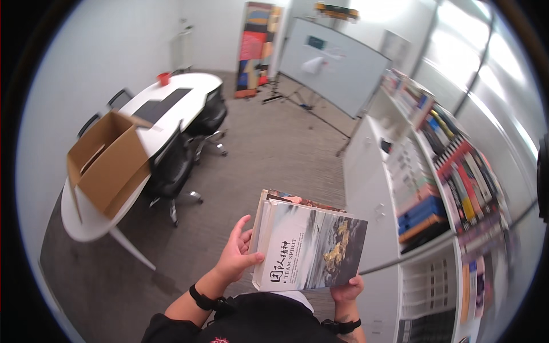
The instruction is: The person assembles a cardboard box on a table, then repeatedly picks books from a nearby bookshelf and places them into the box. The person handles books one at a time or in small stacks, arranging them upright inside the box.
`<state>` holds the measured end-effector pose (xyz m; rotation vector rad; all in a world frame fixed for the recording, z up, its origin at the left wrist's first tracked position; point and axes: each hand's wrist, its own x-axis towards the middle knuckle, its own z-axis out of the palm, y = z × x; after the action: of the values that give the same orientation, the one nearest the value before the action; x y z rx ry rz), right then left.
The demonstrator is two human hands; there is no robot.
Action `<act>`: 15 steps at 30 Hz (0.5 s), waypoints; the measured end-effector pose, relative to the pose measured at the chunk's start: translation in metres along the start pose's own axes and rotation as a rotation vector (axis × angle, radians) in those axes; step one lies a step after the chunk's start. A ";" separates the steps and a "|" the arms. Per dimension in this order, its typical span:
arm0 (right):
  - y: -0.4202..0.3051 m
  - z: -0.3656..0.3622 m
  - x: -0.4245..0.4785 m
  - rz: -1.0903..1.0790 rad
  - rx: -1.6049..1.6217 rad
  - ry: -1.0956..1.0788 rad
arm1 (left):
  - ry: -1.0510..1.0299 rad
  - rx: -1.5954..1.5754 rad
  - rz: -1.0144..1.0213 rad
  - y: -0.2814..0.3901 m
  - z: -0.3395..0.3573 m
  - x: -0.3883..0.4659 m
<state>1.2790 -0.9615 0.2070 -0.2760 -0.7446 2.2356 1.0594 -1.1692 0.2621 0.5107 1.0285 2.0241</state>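
Note:
Close to my chest I hold a small stack of books. On top lies a hardcover book [309,248] with a grey landscape cover, gold rocks and printed writing. Beneath it, at the far edge, the patterned cover of another book [309,201] peeks out. My left hand [238,255] grips the left side, its thumb over the top cover and its other fingers at the edge. My right hand [348,289] supports the lower right corner, most of its fingers hidden under the books.
A white bookshelf cabinet [369,171] with many books stands along my right. To the left, an open cardboard box [116,171] sits on a white oval table [85,227], beside black wheeled chairs [171,167]. A wheeled whiteboard [334,64] stands ahead, past grey carpet [274,145].

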 end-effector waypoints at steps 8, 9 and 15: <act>0.142 0.060 0.124 0.407 -0.114 -0.231 | 0.329 0.029 0.141 0.044 -0.121 -0.018; 0.166 0.073 0.138 0.445 -0.119 -0.262 | 0.383 0.042 0.161 0.052 -0.139 -0.020; 0.316 0.162 0.232 0.642 -0.082 -0.464 | 0.568 -0.060 0.344 0.108 -0.245 -0.017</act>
<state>0.8644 -1.0381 0.1588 -0.0253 -1.1104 2.9324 0.8615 -1.3411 0.2055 0.0713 1.2655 2.5813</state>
